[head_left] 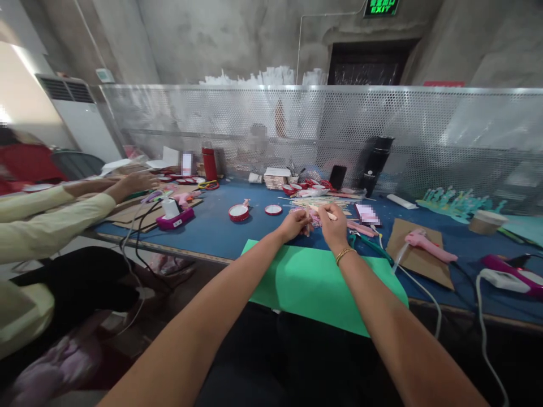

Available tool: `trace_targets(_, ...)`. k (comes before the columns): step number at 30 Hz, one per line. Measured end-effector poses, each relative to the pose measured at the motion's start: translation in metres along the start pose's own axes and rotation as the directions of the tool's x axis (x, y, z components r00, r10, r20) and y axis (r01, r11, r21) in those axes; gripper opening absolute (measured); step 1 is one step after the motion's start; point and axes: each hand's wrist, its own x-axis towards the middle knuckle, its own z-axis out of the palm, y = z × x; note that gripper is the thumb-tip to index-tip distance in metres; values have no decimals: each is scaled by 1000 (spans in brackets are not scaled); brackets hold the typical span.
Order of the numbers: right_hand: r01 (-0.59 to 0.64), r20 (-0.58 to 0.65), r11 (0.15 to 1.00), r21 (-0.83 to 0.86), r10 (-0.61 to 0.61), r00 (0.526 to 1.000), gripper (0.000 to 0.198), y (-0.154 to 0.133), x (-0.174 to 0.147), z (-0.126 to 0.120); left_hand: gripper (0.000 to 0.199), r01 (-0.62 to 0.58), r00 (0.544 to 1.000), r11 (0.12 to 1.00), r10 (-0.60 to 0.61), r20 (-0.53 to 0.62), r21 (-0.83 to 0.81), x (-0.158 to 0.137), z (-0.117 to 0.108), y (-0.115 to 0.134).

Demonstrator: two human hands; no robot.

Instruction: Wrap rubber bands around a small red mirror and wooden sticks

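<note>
Both my hands meet above the far edge of a green sheet. With closed fingers, my left hand pinches a small pinkish piece, too small to name. My right hand, a gold bracelet on its wrist, is closed around a pale, stick-like tool slanting toward the left hand. Behind the hands lies a spread of thin pale sticks. A pink-handled tool and a teal-handled one rest right of my right hand.
A pink glue gun lies on cardboard at right, with cables near it. Red-edged round tins stand left. A black bottle and red bottle stand by the perforated metal screen. A co-worker's arms reach in at left.
</note>
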Motion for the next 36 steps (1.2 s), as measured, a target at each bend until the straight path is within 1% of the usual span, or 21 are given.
trace_targets(5, -11, 27, 1000, -2, 11, 1000, 17, 2, -1, 1, 27, -5, 1000, 1000, 5, 3, -6, 1, 0, -2)
trace_targets(9, -44, -50, 999, 21, 45, 998, 14, 9, 1, 1, 27, 11, 1000, 1000, -11, -11, 1, 1, -1, -3)
trace_targets(11, -47, -63, 998, 47, 50, 997, 19, 11, 2, 1, 27, 14, 1000, 1000, -14, -12, 2, 1, -1, -3)
trace_targets(13, -31, -38, 999, 37, 32, 999, 23, 10, 2, 2, 28, 8, 1000, 1000, -8, -14, 2, 0, -1, -4)
trace_targets(17, -17, 23, 1000, 13, 17, 1000, 21, 8, -1, 3, 28, -30, 999, 999, 30, -11, 44, 0, -1, -7)
trace_targets(19, -39, 7, 999, 18, 39, 999, 21, 9, -1, 3, 29, -35, 999, 996, 35, 1, 82, 1, -1, -10)
trace_targets(22, -79, -62, 995, 68, 83, 995, 22, 11, 0, 3, 28, -11, 1000, 996, 12, -4, 88, 2, 0, -12)
trace_targets(25, -82, -87, 991, 110, 92, 992, 26, 11, 2, 1, 22, 18, 1000, 997, -16, -26, 73, 3, 2, -9)
trace_targets(28, -59, -83, 994, 87, 66, 994, 31, 10, 3, 0, 7, 33, 999, 999, -31, -38, 42, 2, 3, -5)
trace_targets(33, -55, -47, 993, 105, 60, 997, 23, 6, 2, 0, 8, 14, 999, 999, -12, -43, 31, -1, 4, -3)
trace_targets(36, -65, -41, 993, 98, 69, 997, 18, 5, 1, 0, 15, 9, 999, 1000, -9, -43, 16, -1, 3, -3)
